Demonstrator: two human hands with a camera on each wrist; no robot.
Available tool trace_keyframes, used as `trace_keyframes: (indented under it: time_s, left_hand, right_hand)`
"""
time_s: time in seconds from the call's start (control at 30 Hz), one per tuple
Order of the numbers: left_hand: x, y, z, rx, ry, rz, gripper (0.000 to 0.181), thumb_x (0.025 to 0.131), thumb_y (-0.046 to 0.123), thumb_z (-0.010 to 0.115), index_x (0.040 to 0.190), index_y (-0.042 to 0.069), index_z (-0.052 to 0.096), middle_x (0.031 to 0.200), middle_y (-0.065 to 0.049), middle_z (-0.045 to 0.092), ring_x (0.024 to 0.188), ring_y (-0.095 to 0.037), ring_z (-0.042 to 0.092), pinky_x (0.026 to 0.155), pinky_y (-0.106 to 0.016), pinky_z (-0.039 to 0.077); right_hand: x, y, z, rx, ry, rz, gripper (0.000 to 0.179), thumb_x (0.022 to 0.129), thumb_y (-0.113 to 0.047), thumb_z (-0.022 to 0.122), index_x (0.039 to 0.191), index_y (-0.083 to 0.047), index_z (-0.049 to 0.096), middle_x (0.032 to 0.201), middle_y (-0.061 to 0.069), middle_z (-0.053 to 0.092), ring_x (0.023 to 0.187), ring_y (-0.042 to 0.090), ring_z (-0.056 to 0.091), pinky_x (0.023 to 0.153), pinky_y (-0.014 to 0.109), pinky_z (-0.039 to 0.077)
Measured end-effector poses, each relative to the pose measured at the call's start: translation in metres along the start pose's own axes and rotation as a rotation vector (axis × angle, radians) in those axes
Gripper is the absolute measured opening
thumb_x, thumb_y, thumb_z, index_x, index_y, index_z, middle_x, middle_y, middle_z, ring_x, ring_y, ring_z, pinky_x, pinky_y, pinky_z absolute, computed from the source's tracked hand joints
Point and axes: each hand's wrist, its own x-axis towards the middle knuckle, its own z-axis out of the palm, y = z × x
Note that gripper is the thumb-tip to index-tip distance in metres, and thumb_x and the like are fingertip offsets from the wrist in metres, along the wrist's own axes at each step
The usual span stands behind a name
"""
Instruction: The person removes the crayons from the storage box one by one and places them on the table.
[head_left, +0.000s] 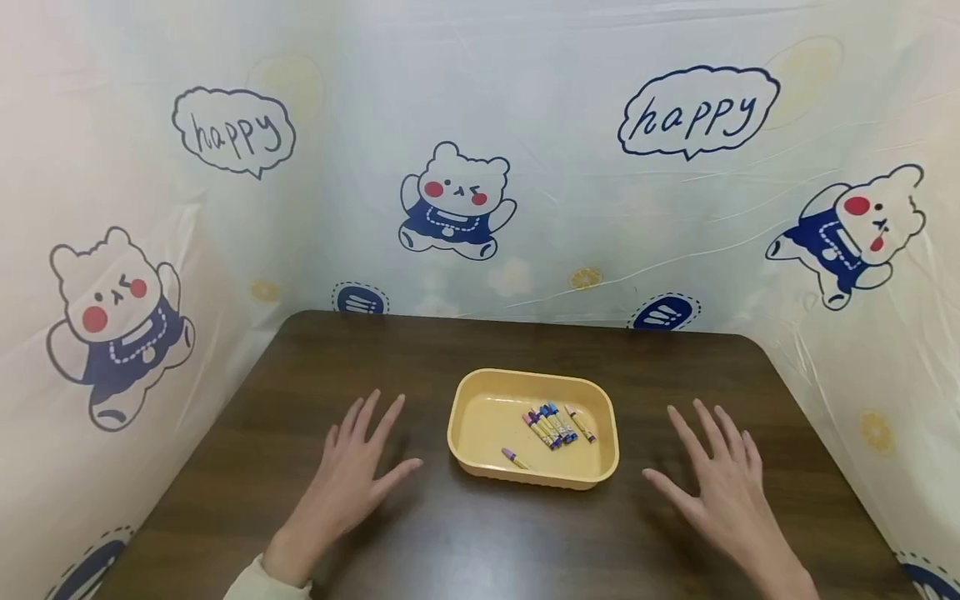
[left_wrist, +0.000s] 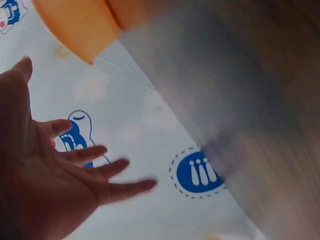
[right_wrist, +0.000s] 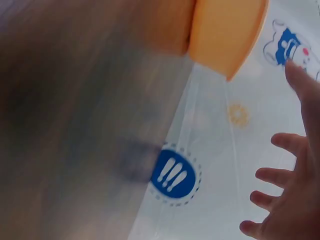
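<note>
A shallow yellow tray (head_left: 480,425) with rounded corners sits near the middle of the dark table. Several crayons (head_left: 551,427) in yellow wrappers lie bunched in its right half, with pink, purple and blue tips. One crayon (head_left: 580,423) lies just right of the bunch, and a purple-tipped crayon (head_left: 515,457) near the front wall. To the tray's left, my left hand (head_left: 352,471) is spread with nothing in it. My right hand (head_left: 720,492) is spread on the other side, likewise holding nothing. Both wrist views show the tray's outer wall (left_wrist: 80,27) beyond the stretched fingers.
The brown wooden table (head_left: 480,542) has rounded far corners. A pale sheet (head_left: 555,208) printed with bears and the word happy hangs behind the table and along both sides.
</note>
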Motion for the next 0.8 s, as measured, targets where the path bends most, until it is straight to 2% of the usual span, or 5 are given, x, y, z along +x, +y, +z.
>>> trace_keyframes:
  time_s: [0.23, 0.37, 0.57, 0.7, 0.8]
  left_hand:
    - [0.010, 0.014, -0.005, -0.228, 0.022, 0.046, 0.061, 0.098, 0.050, 0.058, 0.151, 0.023, 0.043, 0.145, -0.007, 0.050, 0.130, -0.027, 0.051, 0.099, -0.055, 0.048]
    - [0.022, 0.021, -0.004, -0.354, 0.009, 0.061, 0.051, 0.099, 0.044, 0.059, 0.143, 0.020, 0.051, 0.131, -0.002, 0.061, 0.118, -0.022, 0.061, 0.094, -0.046, 0.053]
    - [0.037, 0.026, 0.002, -0.519, -0.040, 0.050, 0.043, 0.099, 0.034, 0.063, 0.138, 0.019, 0.054, 0.113, -0.003, 0.067, 0.100, -0.017, 0.065, 0.085, -0.041, 0.057]
    - [0.044, 0.029, 0.006, -0.588, -0.092, -0.001, 0.041, 0.099, 0.032, 0.063, 0.138, 0.021, 0.054, 0.107, 0.001, 0.066, 0.091, -0.011, 0.065, 0.077, -0.032, 0.058]
    - [0.048, 0.031, 0.010, -0.662, -0.164, -0.042, 0.041, 0.100, 0.028, 0.062, 0.139, 0.022, 0.052, 0.103, -0.002, 0.066, 0.083, -0.018, 0.067, 0.069, -0.033, 0.059]
  right_hand:
    - [0.027, -0.035, 0.007, 0.138, 0.055, -0.160, 0.057, 0.086, -0.028, 0.078, 0.136, -0.007, 0.058, 0.131, 0.016, 0.057, 0.124, 0.035, 0.048, 0.098, 0.057, 0.040]
    - [0.045, -0.059, 0.019, 0.179, -0.053, -0.196, 0.040, 0.090, -0.026, 0.075, 0.124, -0.006, 0.066, 0.119, 0.008, 0.065, 0.113, 0.025, 0.058, 0.093, 0.047, 0.051]
    - [0.072, -0.087, 0.043, 0.283, -0.263, -0.229, 0.026, 0.091, -0.021, 0.074, 0.113, -0.005, 0.071, 0.106, 0.006, 0.071, 0.100, 0.019, 0.065, 0.088, 0.042, 0.055]
    - [0.088, -0.099, 0.059, 0.325, -0.383, -0.251, 0.018, 0.091, -0.016, 0.073, 0.106, -0.005, 0.073, 0.085, -0.003, 0.067, 0.077, 0.010, 0.059, 0.070, 0.032, 0.054]
    - [0.094, -0.104, 0.069, 0.344, -0.446, -0.273, 0.013, 0.091, -0.013, 0.073, 0.101, -0.005, 0.074, 0.078, -0.007, 0.062, 0.069, 0.006, 0.053, 0.064, 0.026, 0.050]
